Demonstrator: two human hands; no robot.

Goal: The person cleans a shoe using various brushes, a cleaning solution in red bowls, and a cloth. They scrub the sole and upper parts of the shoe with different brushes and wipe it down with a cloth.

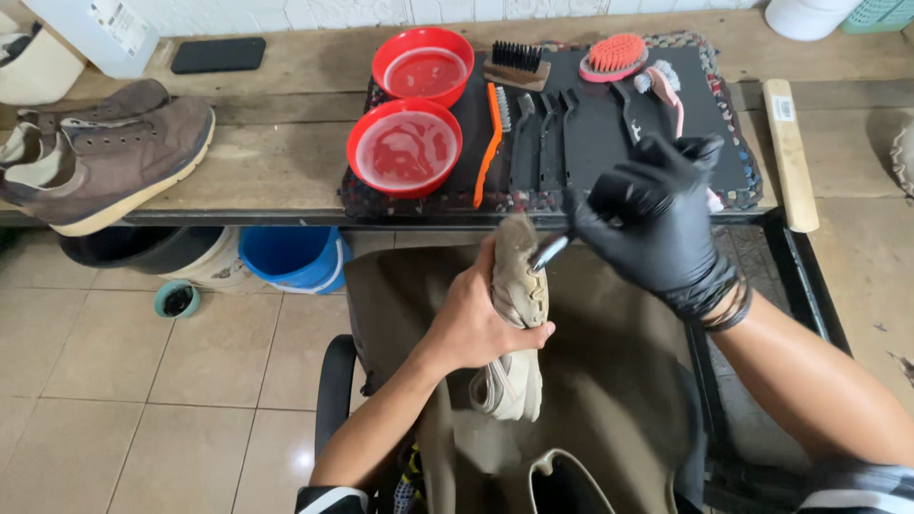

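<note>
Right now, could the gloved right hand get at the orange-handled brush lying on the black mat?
Probably yes. The right hand hovers just above the mat's near edge, and the orange-handled brush lies uncovered beside the red bowl. But it already grips a small tool.

Wooden bench [286, 143] with brown shoes [105, 152], black phone [218, 54], dark mat [609, 124], wooden block [790, 152].

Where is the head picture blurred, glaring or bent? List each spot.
Head view: the tool tip at the right hand is smeared by motion; soft glare sits on the water in the two red bowls; the bench edge bows slightly from the wide lens; the shoe in the left hand is sharp and evenly lit.
</note>
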